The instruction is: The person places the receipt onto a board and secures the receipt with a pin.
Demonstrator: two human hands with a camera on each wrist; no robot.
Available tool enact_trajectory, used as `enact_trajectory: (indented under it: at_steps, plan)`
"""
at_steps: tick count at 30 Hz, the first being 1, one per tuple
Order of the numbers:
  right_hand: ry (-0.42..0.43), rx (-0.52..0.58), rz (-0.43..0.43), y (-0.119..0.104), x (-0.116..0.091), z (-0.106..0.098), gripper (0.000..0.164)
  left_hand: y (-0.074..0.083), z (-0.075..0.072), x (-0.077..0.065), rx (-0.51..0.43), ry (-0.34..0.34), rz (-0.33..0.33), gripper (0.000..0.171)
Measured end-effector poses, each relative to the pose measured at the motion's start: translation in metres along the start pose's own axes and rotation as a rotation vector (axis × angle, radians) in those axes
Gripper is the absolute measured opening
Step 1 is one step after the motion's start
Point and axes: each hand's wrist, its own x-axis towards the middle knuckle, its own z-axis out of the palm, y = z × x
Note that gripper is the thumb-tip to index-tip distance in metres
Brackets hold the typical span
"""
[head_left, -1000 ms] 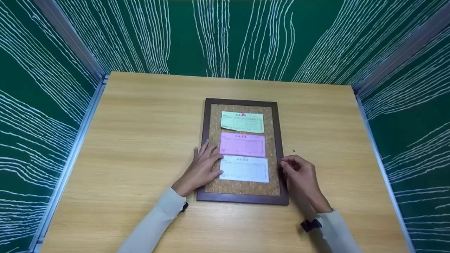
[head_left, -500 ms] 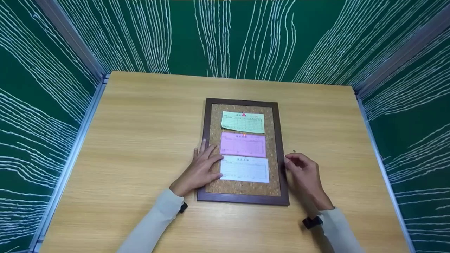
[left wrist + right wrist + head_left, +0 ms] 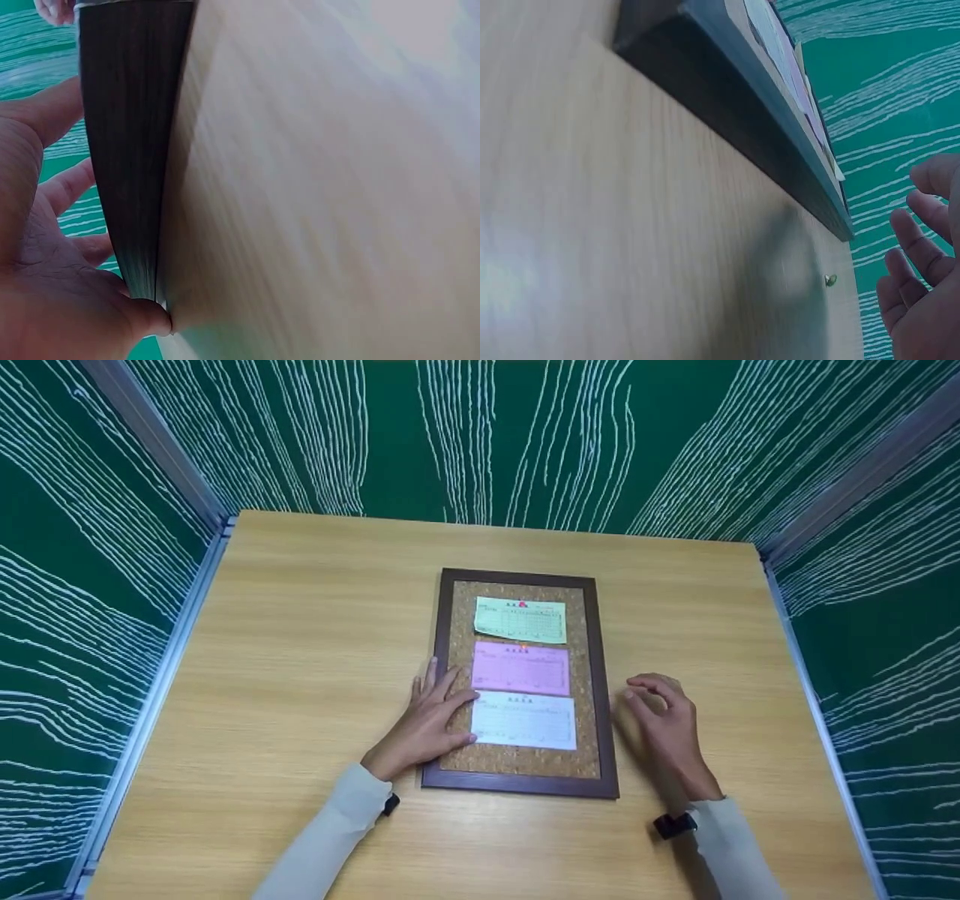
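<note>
A cork board [image 3: 499, 761] in a dark brown frame [image 3: 517, 786] lies on the table. Green [image 3: 520, 621], pink [image 3: 520, 670] and white [image 3: 523, 722] printed slips run down it. My left hand [image 3: 427, 724] rests spread on its left side, index finger and thumb at the white slip's left edge. A red pin [image 3: 523, 604] tops the green slip; an orange one [image 3: 523, 647] tops the pink. My right hand [image 3: 671, 727] hovers right of the frame, fingers loosely bent. In the right wrist view, a small green pin [image 3: 830, 280] lies on the table, apart from the fingers; fingertips hide it in the head view.
The wooden table [image 3: 322, 607] extends round the board on all sides. Green walls with white streaks [image 3: 390, 442] enclose its back and both sides, with metal posts [image 3: 150, 442] at the corners.
My right hand has moved from the frame's right edge outward to the right and slightly away, over the spot where the small pin showed. The left hand stays on the board.
</note>
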Motion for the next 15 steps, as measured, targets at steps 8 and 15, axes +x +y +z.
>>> enact_trajectory:
  at_steps: [8,15]
  plan:
    - [-0.002,0.011,-0.026,0.019,0.011,0.000,0.021,-0.002,0.000,-0.001,0.012,-0.020,-0.017,0.071]
    - [-0.050,0.007,-0.083,0.011,0.015,-0.003,0.023,-0.003,-0.001,-0.001,0.023,-0.022,0.000,0.074]
